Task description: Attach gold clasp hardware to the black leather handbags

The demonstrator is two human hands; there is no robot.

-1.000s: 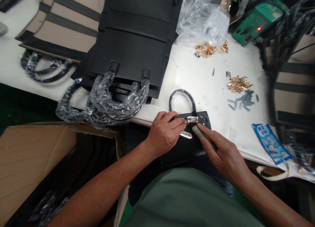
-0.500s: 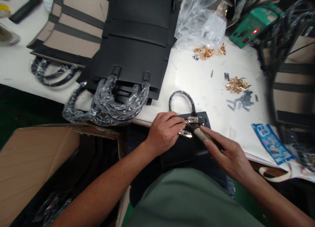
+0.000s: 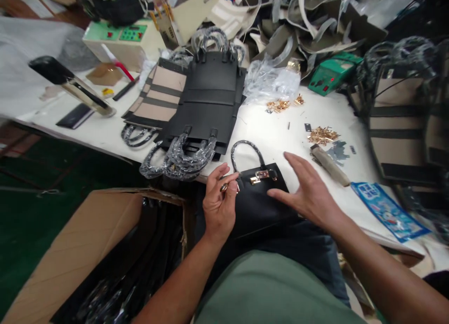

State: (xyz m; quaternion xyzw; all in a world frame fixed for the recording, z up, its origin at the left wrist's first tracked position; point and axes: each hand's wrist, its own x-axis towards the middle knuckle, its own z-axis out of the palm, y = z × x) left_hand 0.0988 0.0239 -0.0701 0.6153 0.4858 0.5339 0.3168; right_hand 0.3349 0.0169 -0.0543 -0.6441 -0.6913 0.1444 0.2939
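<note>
Loosely, the right fingers [image 3: 300, 168] spread apart near the black handbag [image 3: 259, 207]

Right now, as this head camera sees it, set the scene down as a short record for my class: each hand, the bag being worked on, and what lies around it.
Left hand: fingers closed on a shiny metal fitting
Right hand: open, fingers spread, beside the bag
Black handbag: over the lap, metal clasp on its front
Right side of table: grey-brown bar, gold-coloured metal pieces, blue packet
Behind: green device, red light lit
Left floor: open cardboard box
</note>
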